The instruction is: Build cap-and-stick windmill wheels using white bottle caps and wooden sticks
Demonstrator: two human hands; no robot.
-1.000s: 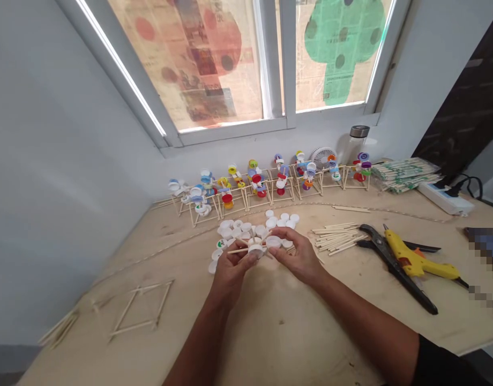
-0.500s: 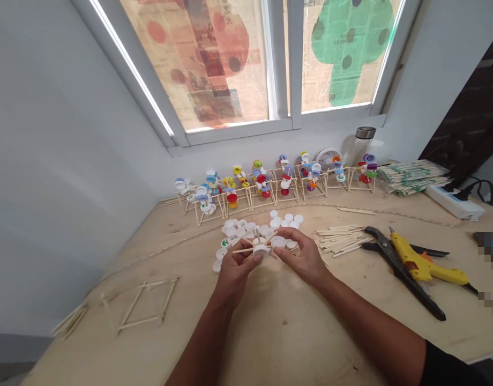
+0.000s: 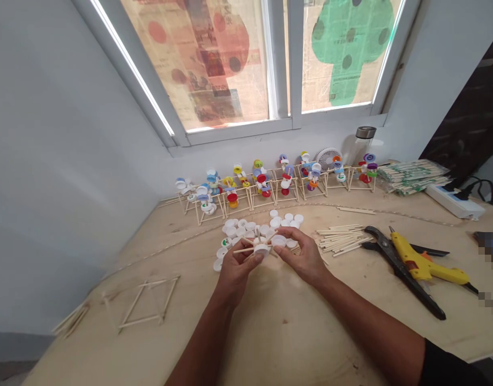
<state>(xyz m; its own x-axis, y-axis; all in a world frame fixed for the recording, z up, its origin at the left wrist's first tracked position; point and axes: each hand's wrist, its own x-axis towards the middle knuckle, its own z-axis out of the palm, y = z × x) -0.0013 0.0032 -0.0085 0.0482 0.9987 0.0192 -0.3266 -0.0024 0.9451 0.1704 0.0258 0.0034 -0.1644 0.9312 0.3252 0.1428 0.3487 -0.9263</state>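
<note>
My left hand (image 3: 237,269) is closed on a small wheel of wooden sticks (image 3: 243,250), whose spokes stick out around a hub. A white bottle cap (image 3: 262,249) sits on the wheel's near side, by my left thumb. Between thumb and fingers of my right hand (image 3: 305,256) is another white bottle cap (image 3: 278,241), held at the end of a spoke on the wheel's right. Whether that cap is fixed to the spoke I cannot tell. Just behind both hands lie loose white bottle caps (image 3: 231,231), partly hidden by them.
Cut sticks (image 3: 341,239), black cutters (image 3: 407,279) and a yellow glue gun (image 3: 431,262) lie at right. A stick frame (image 3: 140,324) stands at left. Finished stick models with coloured caps (image 3: 262,185) line the wall, near a fan (image 3: 328,160), bottle (image 3: 363,145) and power strip (image 3: 455,201).
Almost nothing differs. Both hands keep their places and their holds on the stick wheel and the cap.
</note>
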